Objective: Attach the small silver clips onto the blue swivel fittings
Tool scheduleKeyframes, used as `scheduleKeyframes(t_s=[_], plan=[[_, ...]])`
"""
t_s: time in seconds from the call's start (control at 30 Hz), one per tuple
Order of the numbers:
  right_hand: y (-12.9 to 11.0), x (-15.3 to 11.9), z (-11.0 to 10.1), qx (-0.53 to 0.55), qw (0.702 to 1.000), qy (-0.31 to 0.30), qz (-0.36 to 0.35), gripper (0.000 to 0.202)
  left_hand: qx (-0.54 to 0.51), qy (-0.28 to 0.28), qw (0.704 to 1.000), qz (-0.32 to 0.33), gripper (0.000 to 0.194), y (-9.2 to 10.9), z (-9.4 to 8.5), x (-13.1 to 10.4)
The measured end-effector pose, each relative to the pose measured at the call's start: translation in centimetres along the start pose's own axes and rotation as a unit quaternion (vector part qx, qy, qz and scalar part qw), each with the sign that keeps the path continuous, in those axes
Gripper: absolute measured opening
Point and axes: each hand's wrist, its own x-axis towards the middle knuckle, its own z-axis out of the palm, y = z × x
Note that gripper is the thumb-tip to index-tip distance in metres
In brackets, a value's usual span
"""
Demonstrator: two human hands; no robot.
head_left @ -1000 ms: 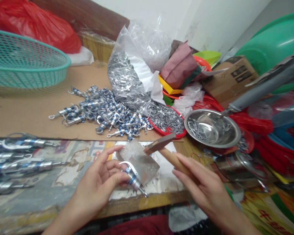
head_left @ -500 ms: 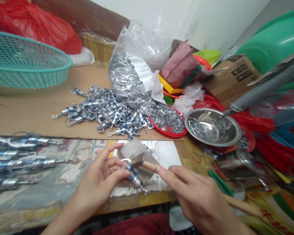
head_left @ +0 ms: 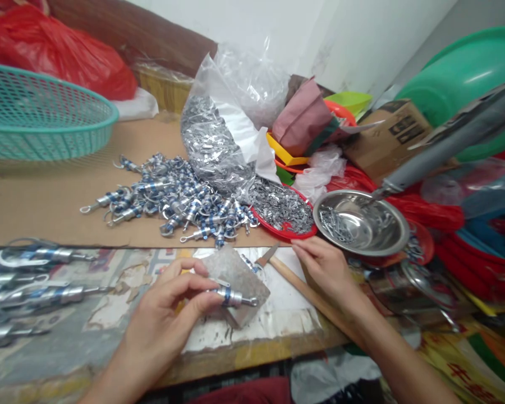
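My left hand [head_left: 174, 314] pinches a small silver metal fitting with a blue band [head_left: 232, 297] between thumb and fingers. The fitting's eyed rod end points right, over a grey block [head_left: 252, 280]. My right hand [head_left: 326, 269] holds nothing that I can see; its fingers stretch towards the rim of a red plate [head_left: 273, 229] heaped with small flat metal pieces [head_left: 284, 207]. A wooden-handled hammer [head_left: 292, 279] lies on the white paper, its head beside the block and its handle running under my right forearm.
Many similar fittings [head_left: 172, 191] are piled on the cardboard [head_left: 84, 230]. More lie in a row [head_left: 37, 280] at left. A clear bag of metal pieces [head_left: 210, 140] stands behind. A steel bowl [head_left: 398, 241] with pins is at right, a turquoise basket [head_left: 46, 140] far left.
My right hand has let go of the hammer, which now lies on the paper, and has moved up to the red plate. The left hand has turned the fitting so it lies nearly level.
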Motion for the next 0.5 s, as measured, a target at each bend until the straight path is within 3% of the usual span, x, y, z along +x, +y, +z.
scheduleKeyframes(t_s=[0.1,0.23,0.37,0.5], plan=[[0.4,4.6,0.9,-0.028,0.999,0.036,0.011,0.029,0.023,-0.015,0.999,0.029,0.013,0.2,0.4,0.2],[0.6,9.5,2.7,-0.062,0.998,0.014,0.006,0.036,0.032,-0.043,0.998,0.019,0.015,0.6,0.3,0.2],[0.4,10.1,3.6,-0.086,0.996,-0.004,0.012,0.024,0.043,-0.059,0.997,0.012,0.015,0.4,-0.1,-0.1],[1.0,8.7,2.9,-0.094,0.995,0.003,0.028,0.022,0.047,-0.069,0.996,0.016,0.016,0.2,-0.3,-0.2]])
